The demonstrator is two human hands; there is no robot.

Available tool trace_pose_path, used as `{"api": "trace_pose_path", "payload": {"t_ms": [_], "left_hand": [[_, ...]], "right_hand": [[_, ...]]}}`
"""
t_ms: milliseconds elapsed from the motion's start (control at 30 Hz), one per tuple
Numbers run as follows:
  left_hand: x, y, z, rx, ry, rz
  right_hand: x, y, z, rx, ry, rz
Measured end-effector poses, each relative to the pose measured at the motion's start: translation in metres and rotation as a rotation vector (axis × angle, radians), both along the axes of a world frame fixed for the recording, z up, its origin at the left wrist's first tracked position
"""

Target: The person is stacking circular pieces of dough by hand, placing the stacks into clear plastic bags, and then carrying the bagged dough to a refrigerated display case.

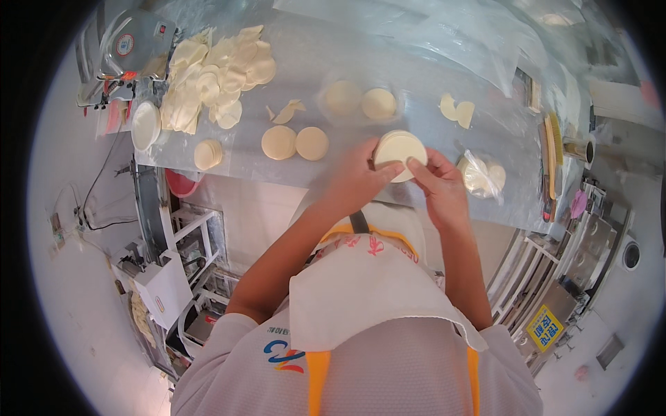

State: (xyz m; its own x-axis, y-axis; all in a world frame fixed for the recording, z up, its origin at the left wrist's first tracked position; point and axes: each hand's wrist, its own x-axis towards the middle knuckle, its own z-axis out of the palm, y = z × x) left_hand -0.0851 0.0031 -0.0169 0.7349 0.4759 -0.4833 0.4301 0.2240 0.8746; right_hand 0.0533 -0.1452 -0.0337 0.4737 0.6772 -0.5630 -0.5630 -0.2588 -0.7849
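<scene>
Over the near part of the worktop (244, 158), a stack of round, pale discs (401, 151) is grasped by the fingers of the left hand (359, 179) and the right hand (444, 187), partly curled around its sides, both thumbs on its near face. Left of this stack, two round piles (279, 143) lie side by side; farther left and beyond sprawls a heap of loose sheets (216, 75), then a metal machine (135, 45). Right of the stack sit bagged discs (477, 175) and, farther out, a long brush (556, 142).
</scene>
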Motion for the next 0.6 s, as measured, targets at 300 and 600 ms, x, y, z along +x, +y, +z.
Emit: {"api": "trace_pose_path", "payload": {"t_ms": [300,600], "left_hand": [[-0.029,0.051,-0.086,0.183,0.118,-0.08],[0.027,0.069,-0.101,-0.796,-0.36,0.11]], "right_hand": [[0.071,0.016,-0.02,-0.395,-0.956,0.197],[0.059,0.073,-0.014,-0.156,-0.413,0.533]]}}
